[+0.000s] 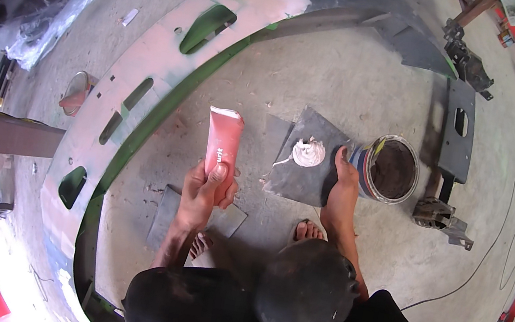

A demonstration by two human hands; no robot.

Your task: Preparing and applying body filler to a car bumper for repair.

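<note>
My left hand is closed round a red squeeze tube, held upright with its flat, pale-edged end pointing away from me. In my right hand is a dark grey flat plate, gripped by its right edge. The thumb shows at that edge; the other fingers are hidden. A swirled dollop of pale pinkish paste lies on the plate, with a thin strand trailing left. Just right of that hand stands an open round can with dark residue inside.
A long curved car bumper, patched pink and grey, arcs from the left over the far side. Grey plates lie by my feet. Black brackets and a grey panel are at right. A cable crosses the concrete floor.
</note>
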